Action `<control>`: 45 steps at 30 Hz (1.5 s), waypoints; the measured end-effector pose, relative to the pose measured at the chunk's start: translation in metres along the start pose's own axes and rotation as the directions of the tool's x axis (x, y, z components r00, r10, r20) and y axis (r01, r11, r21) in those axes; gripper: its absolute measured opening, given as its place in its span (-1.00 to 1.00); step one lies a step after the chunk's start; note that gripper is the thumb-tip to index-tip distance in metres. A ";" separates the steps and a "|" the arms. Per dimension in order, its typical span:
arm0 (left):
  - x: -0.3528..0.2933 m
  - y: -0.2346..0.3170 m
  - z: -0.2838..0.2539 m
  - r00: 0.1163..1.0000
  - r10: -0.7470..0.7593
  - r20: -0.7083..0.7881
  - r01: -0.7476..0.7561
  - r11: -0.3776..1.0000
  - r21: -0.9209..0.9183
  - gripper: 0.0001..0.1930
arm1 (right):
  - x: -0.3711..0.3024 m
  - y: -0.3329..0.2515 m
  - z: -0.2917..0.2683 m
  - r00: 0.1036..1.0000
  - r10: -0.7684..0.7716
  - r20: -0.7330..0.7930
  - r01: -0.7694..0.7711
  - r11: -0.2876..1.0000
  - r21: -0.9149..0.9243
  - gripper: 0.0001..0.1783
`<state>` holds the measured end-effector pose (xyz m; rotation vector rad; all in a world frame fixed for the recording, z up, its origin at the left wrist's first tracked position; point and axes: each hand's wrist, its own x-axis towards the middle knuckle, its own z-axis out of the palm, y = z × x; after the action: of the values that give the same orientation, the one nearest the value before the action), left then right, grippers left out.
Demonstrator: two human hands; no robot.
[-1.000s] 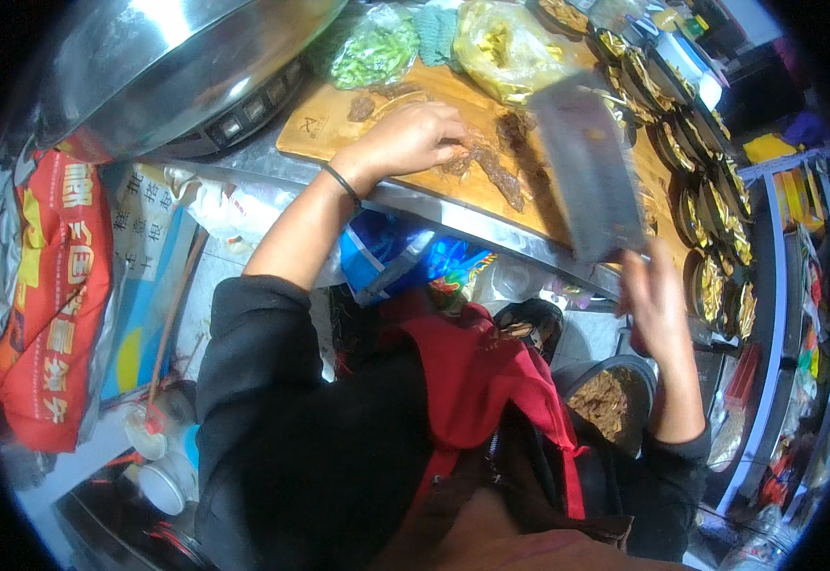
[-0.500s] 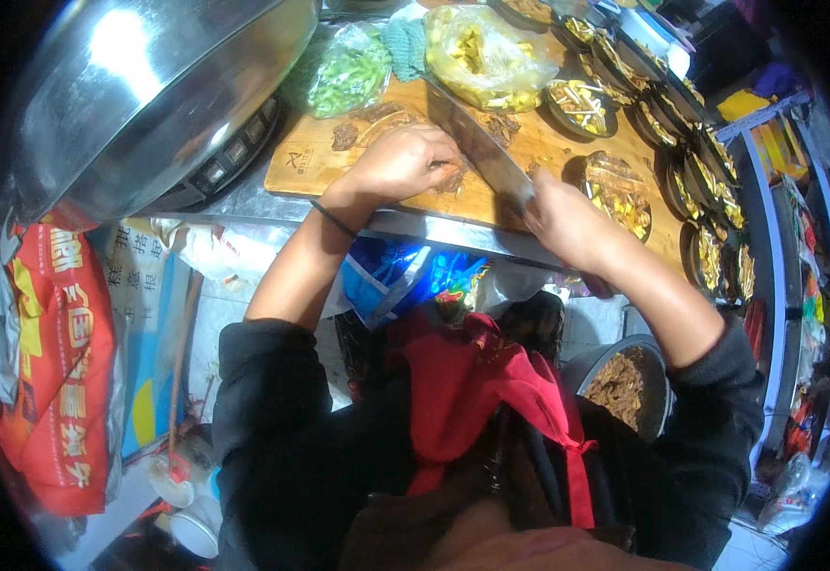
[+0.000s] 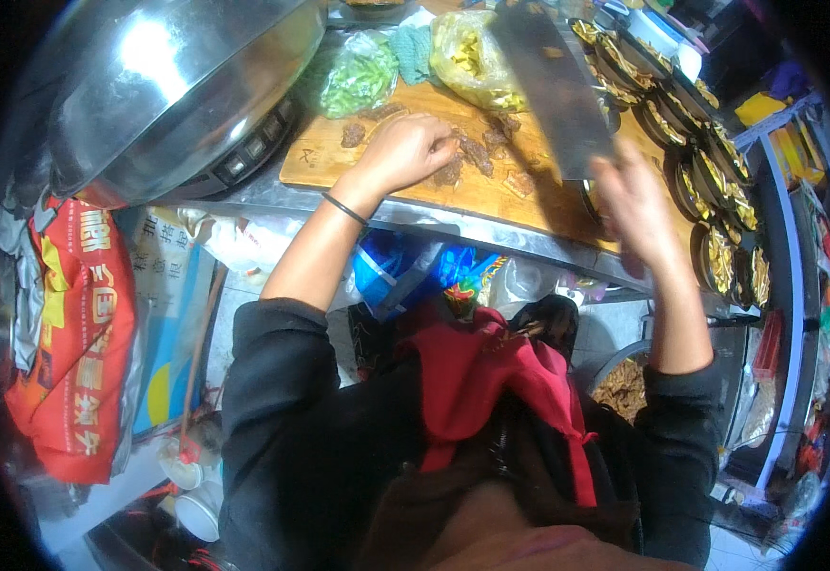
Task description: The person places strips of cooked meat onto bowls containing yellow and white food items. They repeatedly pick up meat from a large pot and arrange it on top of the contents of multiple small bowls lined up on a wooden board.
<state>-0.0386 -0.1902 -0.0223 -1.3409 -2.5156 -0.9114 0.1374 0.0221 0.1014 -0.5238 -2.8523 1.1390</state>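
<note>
Blurred, the right hand [image 3: 632, 200] grips the cleaver [image 3: 550, 90], its handle mostly hidden, while bare board [image 3: 318, 164] lies left of the curled left hand [image 3: 405, 152], whose hold I cannot tell, meat [image 3: 475, 154] just right of its fingertips, the raised blade partly covering the bowls [image 3: 662, 124] beyond.

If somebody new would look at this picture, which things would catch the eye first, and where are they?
Probably the wide cleaver first, held up in the right hand over the wooden board, while the left hand is by brown meat pieces. Next, the big shiny metal dome at upper left, and the dark bowls of yellowish food crowded at upper right.
</note>
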 end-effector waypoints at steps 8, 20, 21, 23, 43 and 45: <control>0.044 0.010 -0.002 0.938 -0.069 0.339 0.009 0.984 0.175 -0.63 | -0.006 0.183 -0.080 0.847 -0.239 -0.475 0.085 0.943 -0.322 -0.66; 0.090 0.052 -0.003 0.935 -0.115 0.336 0.342 0.546 -0.764 -0.78 | 0.021 0.288 -0.061 0.871 -0.093 -0.482 -0.117 0.914 -0.388 -0.54; 0.091 0.061 0.002 0.914 -0.159 0.374 0.406 0.396 -0.824 -0.78 | 0.025 0.289 -0.059 0.866 -0.125 -0.484 -0.114 0.893 -0.436 -0.55; 0.099 0.073 0.001 0.890 -0.084 0.447 0.453 0.249 -0.856 -0.76 | 0.033 0.289 -0.059 0.864 -0.181 -0.470 -0.078 0.874 -0.479 -0.57; 0.118 0.146 0.042 0.859 0.105 0.502 0.359 0.574 -0.736 -0.81 | 0.028 0.141 -0.058 0.972 -0.222 -0.082 0.225 0.759 0.612 -0.84; 0.114 0.141 0.041 0.837 0.077 0.542 0.428 0.527 -0.735 -0.80 | 0.029 0.153 -0.054 0.973 -0.213 -0.089 0.204 0.617 0.760 -0.86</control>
<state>0.0119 -0.0275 0.0528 -1.7372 -2.6969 -2.3481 0.1636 0.1708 0.0344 -0.1105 -2.0107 2.0875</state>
